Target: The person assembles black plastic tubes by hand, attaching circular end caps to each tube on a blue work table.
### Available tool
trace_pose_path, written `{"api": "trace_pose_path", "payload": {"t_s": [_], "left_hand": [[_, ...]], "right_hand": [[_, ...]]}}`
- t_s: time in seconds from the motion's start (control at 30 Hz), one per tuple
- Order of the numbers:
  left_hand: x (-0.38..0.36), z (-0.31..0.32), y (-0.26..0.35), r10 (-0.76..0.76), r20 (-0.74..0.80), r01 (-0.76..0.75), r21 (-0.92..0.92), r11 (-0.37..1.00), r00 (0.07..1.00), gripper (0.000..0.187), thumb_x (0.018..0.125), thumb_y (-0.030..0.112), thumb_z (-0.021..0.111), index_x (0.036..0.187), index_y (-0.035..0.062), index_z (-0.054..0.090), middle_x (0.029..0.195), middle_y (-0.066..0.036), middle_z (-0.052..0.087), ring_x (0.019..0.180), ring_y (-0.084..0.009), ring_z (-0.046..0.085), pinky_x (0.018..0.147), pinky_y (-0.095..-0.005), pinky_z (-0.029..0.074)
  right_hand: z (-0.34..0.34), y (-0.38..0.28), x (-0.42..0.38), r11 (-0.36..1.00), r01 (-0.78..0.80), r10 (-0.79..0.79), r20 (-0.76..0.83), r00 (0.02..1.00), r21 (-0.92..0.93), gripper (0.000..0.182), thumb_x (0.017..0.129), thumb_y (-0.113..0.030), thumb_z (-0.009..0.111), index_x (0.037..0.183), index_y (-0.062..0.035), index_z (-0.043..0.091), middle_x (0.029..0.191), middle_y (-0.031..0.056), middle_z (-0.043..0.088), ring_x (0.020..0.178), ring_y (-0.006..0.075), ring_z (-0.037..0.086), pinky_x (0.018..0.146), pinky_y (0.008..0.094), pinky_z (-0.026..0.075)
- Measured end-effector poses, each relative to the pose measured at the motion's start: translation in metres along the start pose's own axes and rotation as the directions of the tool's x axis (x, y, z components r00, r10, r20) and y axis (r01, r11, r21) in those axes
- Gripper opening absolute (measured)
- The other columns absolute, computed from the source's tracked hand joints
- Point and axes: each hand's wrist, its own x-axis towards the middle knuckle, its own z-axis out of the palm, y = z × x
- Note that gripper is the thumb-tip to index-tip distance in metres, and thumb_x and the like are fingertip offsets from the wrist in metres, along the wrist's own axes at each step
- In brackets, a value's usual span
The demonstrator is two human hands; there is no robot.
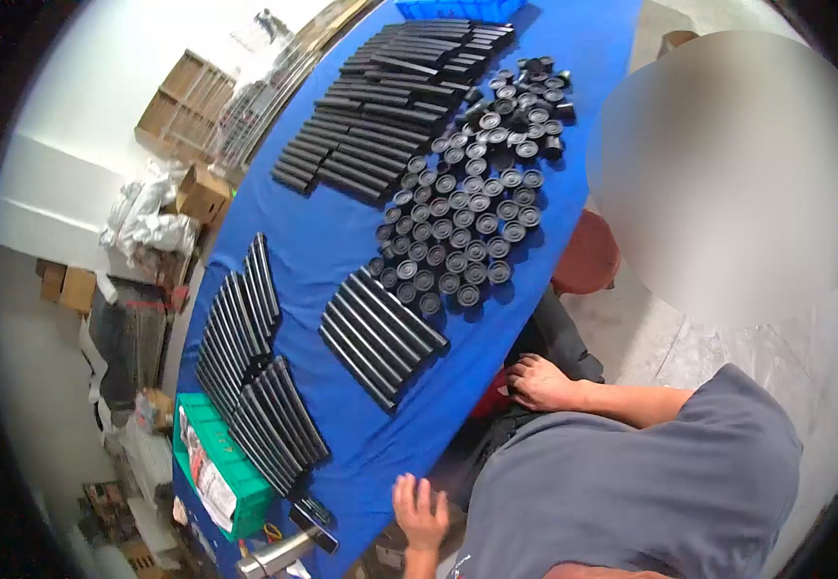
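Observation:
Over the near edge of the blue-covered table, my left hand is raised with its fingers apart, holding nothing. My right hand rests on my dark-clothed lap, fingers loosely bent and not wrapped round anything visible. Closest to my hands on the cloth lies a row of glossy black tubes. Beyond it spreads a large group of round black caps with ringed faces. A dark phone-like slab lies left of my left hand.
More black tubes lie in stacked rows at the far end and in fanned rows near a green crate holding papers. A blue bin stands at the top. A red stool is beside the table. Boxes line the wall.

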Motion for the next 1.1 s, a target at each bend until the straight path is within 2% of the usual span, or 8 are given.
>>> {"api": "trace_pose_path", "payload": {"t_s": [0.03,0.07,0.17,0.27,0.4,0.6,0.7,1.1], "left_hand": [[-0.019,-0.001,0.014,-0.065,0.001,0.064,-0.086,0.994,0.998,0.047,0.087,0.019,0.074,0.128,0.0020,0.060,0.131,-0.024,0.060,0.122,-0.0426,0.057,0.104,-0.0566,0.046],[-0.044,0.001,0.026,-0.366,0.075,0.373,-0.161,0.914,0.928,0.043,0.088,0.018,0.074,0.126,0.0015,0.061,0.121,-0.020,0.064,0.115,-0.0378,0.060,0.101,-0.0520,0.048],[-0.124,0.042,0.042,-0.941,0.191,0.928,-0.304,0.215,0.280,0.035,0.097,0.020,0.064,0.126,0.0008,0.062,0.100,-0.011,0.069,0.100,-0.0251,0.064,0.090,-0.0409,0.053],[-0.152,0.094,0.048,-0.838,0.504,0.598,-0.612,-0.517,-0.208,0.033,0.097,0.020,0.064,0.124,0.0009,0.062,0.099,-0.011,0.068,0.098,-0.0248,0.064,0.089,-0.0406,0.053],[-0.141,0.131,0.059,-0.677,0.693,0.213,-0.642,-0.736,-0.248,0.032,0.097,0.021,0.064,0.122,0.0010,0.062,0.098,-0.011,0.068,0.096,-0.0245,0.064,0.087,-0.0403,0.052],[-0.125,0.153,0.086,-0.644,0.707,0.018,-0.669,-0.743,-0.291,0.030,0.098,0.023,0.063,0.119,0.0012,0.062,0.096,-0.011,0.068,0.093,-0.0239,0.063,0.085,-0.0399,0.052],[-0.125,0.158,0.094,-0.637,0.705,-0.020,-0.675,-0.737,-0.311,0.029,0.098,0.023,0.063,0.117,0.0012,0.062,0.095,-0.011,0.068,0.092,-0.0236,0.063,0.083,-0.0397,0.052],[-0.130,0.163,0.125,-0.600,0.710,-0.197,-0.691,-0.696,-0.369,0.027,0.099,0.026,0.062,0.110,0.0016,0.062,0.092,-0.011,0.068,0.086,-0.0226,0.063,0.078,-0.0388,0.051]], "right_hand": [[-0.001,-0.001,0.001,1.000,-0.013,0.012,0.021,1.000,0.026,0.028,0.092,-0.029,0.065,0.084,-0.0027,0.067,0.092,0.0174,0.067,0.096,0.0369,0.063,0.097,0.0484,0.047],[-0.005,0.001,0.002,0.995,-0.054,0.038,0.186,0.982,0.085,0.025,0.090,-0.025,0.068,0.099,-0.0015,0.068,0.105,0.0179,0.067,0.107,0.0378,0.061,0.102,0.0490,0.045],[-0.056,-0.003,0.001,0.987,-0.058,0.065,-0.039,0.997,0.151,0.038,0.087,-0.020,0.072,0.117,-0.0007,0.062,0.122,0.0198,0.060,0.117,0.0396,0.056,0.106,0.0512,0.043],[-0.091,0.005,-0.046,0.955,-0.281,0.277,0.053,0.959,0.090,0.064,0.083,-0.020,0.077,0.137,0.0007,0.049,0.143,0.0268,0.045,0.132,0.0464,0.044,0.112,0.0547,0.037],[-0.124,0.004,-0.104,0.915,-0.398,0.382,0.189,0.905,0.059,0.065,0.085,-0.022,0.078,0.137,-0.0003,0.046,0.139,0.0290,0.044,0.127,0.0481,0.045,0.107,0.0538,0.040],[-0.130,0.016,-0.083,0.781,-0.555,0.372,0.502,0.781,0.285,0.029,0.090,-0.025,0.071,0.108,-0.0027,0.067,0.096,0.0183,0.068,0.088,0.0330,0.068,0.072,0.0431,0.054],[-0.139,0.011,-0.034,0.762,-0.590,0.347,0.602,0.719,0.267,0.026,0.091,-0.024,0.068,0.103,-0.0014,0.071,0.093,0.0200,0.069,0.081,0.0302,0.069,0.064,0.0388,0.053],[-0.111,0.011,0.072,0.756,-0.569,-0.012,0.876,0.482,0.323,0.033,0.096,-0.025,0.064,0.111,0.0045,0.066,0.089,0.0124,0.066,0.087,0.0198,0.065,0.077,0.0342,0.050]]}}
